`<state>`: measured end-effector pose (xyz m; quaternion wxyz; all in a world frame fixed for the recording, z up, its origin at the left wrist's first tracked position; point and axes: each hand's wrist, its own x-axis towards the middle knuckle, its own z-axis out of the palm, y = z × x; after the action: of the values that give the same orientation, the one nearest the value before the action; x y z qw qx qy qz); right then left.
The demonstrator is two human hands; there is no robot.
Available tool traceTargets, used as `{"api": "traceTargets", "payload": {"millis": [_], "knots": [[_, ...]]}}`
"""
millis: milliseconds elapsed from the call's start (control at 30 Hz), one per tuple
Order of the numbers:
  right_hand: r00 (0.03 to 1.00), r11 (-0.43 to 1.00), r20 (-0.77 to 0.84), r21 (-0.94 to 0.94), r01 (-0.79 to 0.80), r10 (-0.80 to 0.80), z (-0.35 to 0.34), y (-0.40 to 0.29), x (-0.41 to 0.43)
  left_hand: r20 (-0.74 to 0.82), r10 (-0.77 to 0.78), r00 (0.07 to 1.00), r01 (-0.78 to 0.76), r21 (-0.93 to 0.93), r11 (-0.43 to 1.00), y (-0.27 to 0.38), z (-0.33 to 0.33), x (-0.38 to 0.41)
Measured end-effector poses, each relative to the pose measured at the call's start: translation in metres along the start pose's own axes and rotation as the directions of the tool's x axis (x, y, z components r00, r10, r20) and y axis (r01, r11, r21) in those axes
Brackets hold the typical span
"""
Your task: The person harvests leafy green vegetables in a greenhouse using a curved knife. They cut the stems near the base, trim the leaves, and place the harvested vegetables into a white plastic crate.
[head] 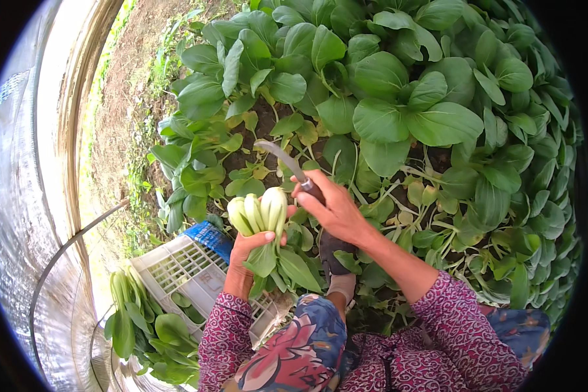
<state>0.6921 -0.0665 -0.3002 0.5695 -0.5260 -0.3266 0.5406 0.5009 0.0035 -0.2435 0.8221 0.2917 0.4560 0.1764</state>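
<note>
My left hand [255,245] is closed around a bunch of bok choy [259,213], its pale stem bases pointing up the picture and its leaves hanging down towards my knee. Just right of the bunch, my right hand [335,208] grips the dark handle of a sickle [286,159]. The curved metal blade points up and to the left, over the low leaves, apart from the bunch. Growing bok choy plants [382,117] fill the ground in front of my hands.
A pale plastic crate [196,279] with a blue piece at its rim lies at my left. Cut bok choy [147,323] is piled beside it. Farther left are a dark curved rod [61,255] and plastic sheeting [14,161]. My shod foot [334,252] stands among the plants.
</note>
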Motion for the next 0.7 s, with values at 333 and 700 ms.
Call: {"api": "traceTargets", "payload": {"millis": [333, 700], "knots": [[0.889, 0.747, 0.103, -0.503, 0.434, -0.447, -0.025, 0.002, 0.004, -0.003, 0.007, 1.000, -0.007, 0.093, 0.996, 0.003, 0.002, -0.008], [0.889, 0.783, 0.123, -0.432, 0.448, -0.441, -0.027, 0.003, 0.008, 0.094, -0.095, 0.991, 0.090, 0.053, 0.995, 0.003, 0.004, -0.013]]}}
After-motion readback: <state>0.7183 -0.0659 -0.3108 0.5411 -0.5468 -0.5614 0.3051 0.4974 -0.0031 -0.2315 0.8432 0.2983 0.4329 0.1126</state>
